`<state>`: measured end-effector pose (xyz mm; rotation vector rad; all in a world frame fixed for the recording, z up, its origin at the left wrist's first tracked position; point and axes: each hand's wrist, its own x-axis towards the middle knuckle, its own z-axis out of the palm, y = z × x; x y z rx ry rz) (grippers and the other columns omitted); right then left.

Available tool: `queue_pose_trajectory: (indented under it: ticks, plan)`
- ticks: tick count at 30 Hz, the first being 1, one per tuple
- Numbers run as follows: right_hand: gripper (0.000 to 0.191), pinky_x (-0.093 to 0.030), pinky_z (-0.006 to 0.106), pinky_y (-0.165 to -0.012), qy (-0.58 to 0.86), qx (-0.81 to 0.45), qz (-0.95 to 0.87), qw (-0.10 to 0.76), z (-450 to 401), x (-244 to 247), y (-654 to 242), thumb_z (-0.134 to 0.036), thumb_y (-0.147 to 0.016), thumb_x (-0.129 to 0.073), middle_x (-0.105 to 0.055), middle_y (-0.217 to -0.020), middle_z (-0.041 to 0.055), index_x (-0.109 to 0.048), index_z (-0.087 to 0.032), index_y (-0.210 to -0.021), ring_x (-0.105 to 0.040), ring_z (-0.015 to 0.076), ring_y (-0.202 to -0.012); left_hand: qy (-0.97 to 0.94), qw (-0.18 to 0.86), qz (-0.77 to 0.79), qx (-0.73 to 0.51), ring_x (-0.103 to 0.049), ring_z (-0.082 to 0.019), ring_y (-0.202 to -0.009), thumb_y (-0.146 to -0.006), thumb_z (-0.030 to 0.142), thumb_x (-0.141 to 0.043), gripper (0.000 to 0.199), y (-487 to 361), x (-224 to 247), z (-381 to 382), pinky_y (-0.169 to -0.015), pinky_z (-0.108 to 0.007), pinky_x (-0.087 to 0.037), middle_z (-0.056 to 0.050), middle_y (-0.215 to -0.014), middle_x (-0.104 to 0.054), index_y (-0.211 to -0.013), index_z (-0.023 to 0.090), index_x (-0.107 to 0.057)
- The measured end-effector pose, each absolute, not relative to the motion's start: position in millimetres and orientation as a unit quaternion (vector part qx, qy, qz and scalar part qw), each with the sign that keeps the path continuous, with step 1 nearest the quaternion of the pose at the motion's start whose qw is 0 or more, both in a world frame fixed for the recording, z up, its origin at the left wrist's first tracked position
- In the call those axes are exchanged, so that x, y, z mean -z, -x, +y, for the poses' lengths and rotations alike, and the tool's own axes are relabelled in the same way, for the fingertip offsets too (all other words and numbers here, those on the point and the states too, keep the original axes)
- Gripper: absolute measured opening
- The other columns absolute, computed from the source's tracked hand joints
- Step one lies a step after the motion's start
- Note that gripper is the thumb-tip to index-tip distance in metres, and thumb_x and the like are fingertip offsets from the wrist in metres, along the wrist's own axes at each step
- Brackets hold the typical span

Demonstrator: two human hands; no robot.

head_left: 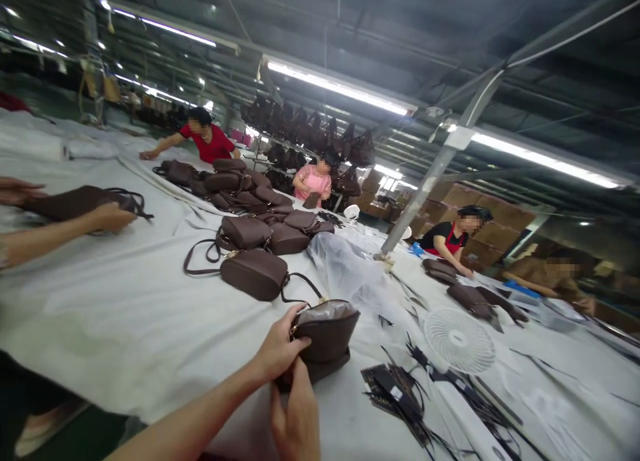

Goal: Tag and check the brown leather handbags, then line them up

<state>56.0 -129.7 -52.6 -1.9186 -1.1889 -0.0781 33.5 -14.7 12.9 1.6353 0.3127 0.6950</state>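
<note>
A dark brown handbag [325,341] is tilted in front of me just above the cloth, its top open with clear plastic showing inside. My left hand [280,346] grips its left side near the rim, thumb on the front. Below that, my right hand [299,407] holds the lower left corner, some of its fingers hidden behind the bag. A thin strap curves from the bag toward another brown handbag [254,274] lying just beyond.
Brown handbags [240,194] are heaped farther back on the white-covered table [165,314]. Crumpled clear plastic [340,267], black tags [395,391] and a white fan [459,341] lie to the right. At left, a co-worker's hands [113,217] hold another bag [75,204]. A slanted post [420,187] rises beyond.
</note>
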Motion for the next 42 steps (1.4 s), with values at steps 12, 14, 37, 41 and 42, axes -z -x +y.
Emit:
queue_pose_trajectory:
  ticks: [12, 14, 37, 41, 42]
  plan:
    - [0.038, -0.055, 0.034, -0.069, 0.792, 0.089, -0.332, 0.505, -192.9, 21.6, -106.3, -0.051, -0.089, -0.048, -0.068, -0.101, 0.013, -0.062, -0.018, -0.104, -0.066, 0.0241, -0.084, -0.776, 0.599, 0.004, -0.197, -0.058, -0.022, -0.1, -0.057, 0.009, -0.067, 0.058, -45.4, -43.0, 62.9, -0.091, -0.033, -0.044, -0.005, -0.108, -0.065, -0.115, 0.015, -0.061]
    - [0.04, -0.055, 0.033, -0.065, 0.803, 0.088, -0.308, 0.503, -200.8, 17.1, -120.5, -0.052, -0.088, -0.048, -0.066, -0.102, 0.0133, -0.061, -0.018, -0.104, -0.065, 0.0234, -0.083, -0.783, 0.581, 0.015, -0.22, -0.055, -0.023, -0.109, -0.058, 0.007, -0.065, 0.066, -40.2, -35.1, 65.9, -0.096, -0.035, -0.041, -0.007, -0.119, -0.062, -0.124, 0.015, -0.057]
    - [0.043, -0.045, 0.038, -0.098, 0.757, -0.13, -0.411, 0.491, -179.2, -51.8, -168.5, -0.028, -0.077, -0.056, -0.069, -0.112, 0.0062, -0.062, -0.018, -0.119, -0.061, 0.0245, -0.106, -0.927, 0.341, -0.084, -0.135, -0.027, -0.033, -0.14, -0.072, 0.018, -0.069, 0.083, -10.4, -35.5, -75.9, -0.117, -0.045, -0.028, -0.018, -0.156, -0.022, -0.146, 0.013, -0.031]
    - [0.047, -0.046, 0.033, -0.094, 0.746, -0.064, -0.488, 0.448, -174.0, -68.6, -182.6, -0.013, -0.069, -0.049, -0.072, -0.104, 0.0024, -0.066, -0.021, -0.112, -0.064, 0.0202, -0.099, -0.924, 0.335, -0.105, -0.15, -0.025, -0.03, -0.142, -0.075, 0.01, -0.062, 0.072, -22.0, -30.4, -70.2, -0.117, -0.047, -0.028, -0.014, -0.156, -0.024, -0.143, 0.018, -0.038]
    - [0.047, -0.047, 0.033, -0.094, 0.739, -0.063, -0.497, 0.45, -172.7, -68.5, -187.9, -0.012, -0.068, -0.049, -0.072, -0.104, 0.0018, -0.067, -0.021, -0.111, -0.064, 0.0196, -0.098, -0.925, 0.329, -0.105, -0.158, -0.027, -0.03, -0.142, -0.075, 0.01, -0.06, 0.069, -24.5, -27.1, -66.5, -0.116, -0.048, -0.029, -0.013, -0.155, -0.027, -0.14, 0.019, -0.042]
